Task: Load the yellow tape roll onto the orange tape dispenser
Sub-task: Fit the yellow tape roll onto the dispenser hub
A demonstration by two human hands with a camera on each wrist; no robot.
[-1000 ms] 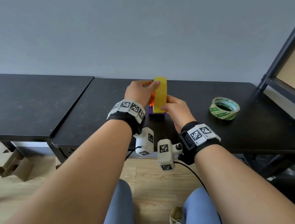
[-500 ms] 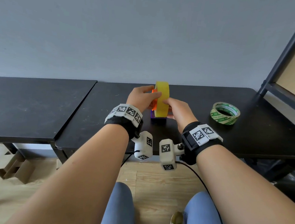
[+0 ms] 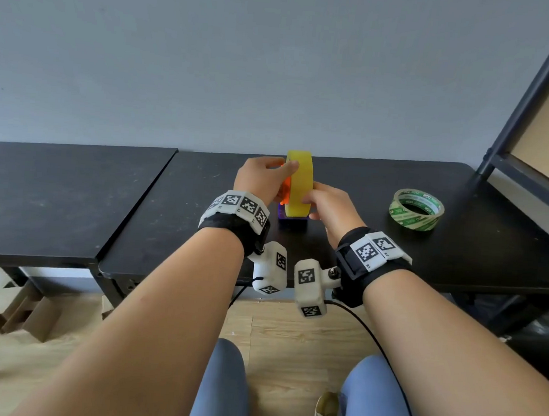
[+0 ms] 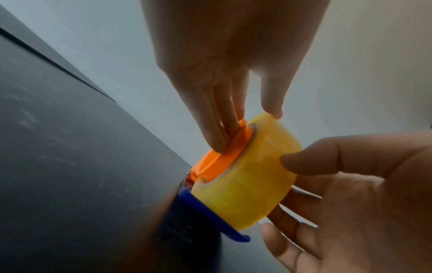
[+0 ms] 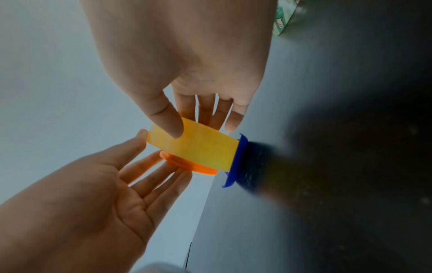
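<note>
The yellow tape roll (image 3: 299,183) sits upright on the orange tape dispenser (image 4: 219,158), seemingly almost seated on its hub. Your right hand (image 3: 329,205) holds the roll in its grip. Your left hand (image 3: 258,182), grip released, braces the dispenser's flange with straight fingers. Next, I think, press the roll squarely home.

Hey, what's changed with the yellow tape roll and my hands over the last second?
Hardly anything. The yellow tape roll stayed upright against the orange tape dispenser, in the same spot on the table. The right hand keeps holding the roll, and the left hand keeps its straight fingers pressed on the dispenser. The green tape roll has not moved. Only the head view shifted slightly.
</note>
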